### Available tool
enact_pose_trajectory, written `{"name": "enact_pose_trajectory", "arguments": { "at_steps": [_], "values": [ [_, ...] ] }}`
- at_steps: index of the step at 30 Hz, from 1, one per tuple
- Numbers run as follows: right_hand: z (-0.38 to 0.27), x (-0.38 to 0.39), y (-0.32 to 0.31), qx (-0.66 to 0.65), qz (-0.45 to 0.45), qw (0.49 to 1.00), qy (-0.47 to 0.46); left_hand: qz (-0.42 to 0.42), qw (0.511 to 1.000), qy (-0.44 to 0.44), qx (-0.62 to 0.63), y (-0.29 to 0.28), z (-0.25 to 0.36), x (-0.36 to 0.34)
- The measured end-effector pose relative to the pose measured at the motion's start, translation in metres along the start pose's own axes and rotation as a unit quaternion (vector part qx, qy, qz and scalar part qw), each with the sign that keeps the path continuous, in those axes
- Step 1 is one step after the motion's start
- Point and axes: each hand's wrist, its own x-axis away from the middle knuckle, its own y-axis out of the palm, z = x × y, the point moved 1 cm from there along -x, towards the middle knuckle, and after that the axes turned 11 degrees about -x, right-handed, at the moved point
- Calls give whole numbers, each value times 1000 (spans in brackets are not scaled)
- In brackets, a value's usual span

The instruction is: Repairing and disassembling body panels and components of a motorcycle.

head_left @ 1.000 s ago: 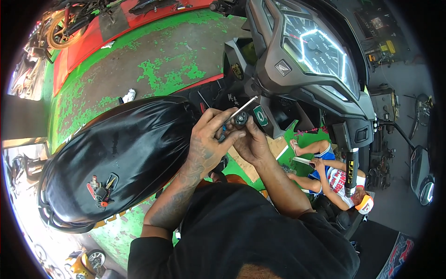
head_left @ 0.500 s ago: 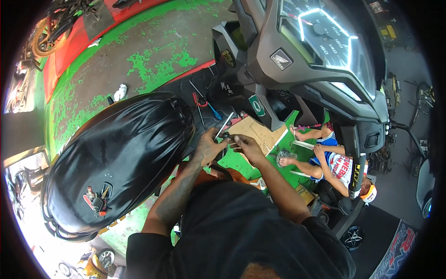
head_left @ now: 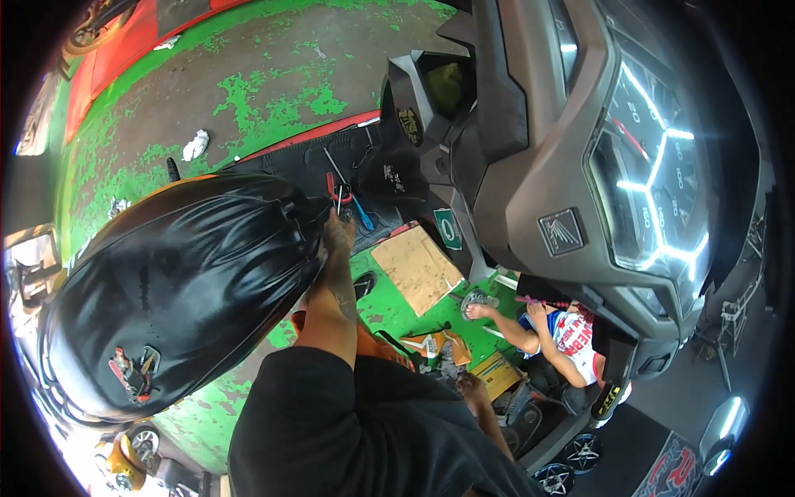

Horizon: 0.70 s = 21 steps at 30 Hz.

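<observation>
My left hand [head_left: 338, 230] is closed on a thin metal rod [head_left: 339, 199] at the floorboard [head_left: 290, 149], next to red-handled pliers [head_left: 331, 186] and a blue screwdriver [head_left: 367, 217]. My right hand [head_left: 474, 391] is down at the lower middle, fingers curled beside greyish parts and an orange-and-white object [head_left: 435, 344]; what it holds, if anything, is hidden. The scooter's black-covered seat [head_left: 182, 265] fills the left, with keys and a fob [head_left: 135, 373] on it. The front panel and lit dashboard [head_left: 546, 166] rise at the right.
Another person [head_left: 567, 348] sits low at the right behind the handlebar. A cardboard sheet [head_left: 418, 269] lies on the green floor [head_left: 248, 99]. A yellow box [head_left: 497, 373] and wheel rims [head_left: 584, 451] are at the lower right. A red platform [head_left: 108, 45] stands at the upper left.
My hands have parted: the left went up to the tools on the floorboard with the rod, the right dropped low. The dashboard looms larger as my view shifted.
</observation>
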Motion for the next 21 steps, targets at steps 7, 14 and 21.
{"name": "enact_pose_trajectory", "arguments": {
  "at_steps": [7,14,21],
  "values": [
    [12,10,-10,8,45,999,19,146,975,168,-4,16,59,32],
    [-43,-13,4,61,24,997,-30,19,997,-48,-55,4,12,31],
    [-64,-3,10,-18,25,999,-37,74,995,-62,-18,-4,36,47]
  ]
}}
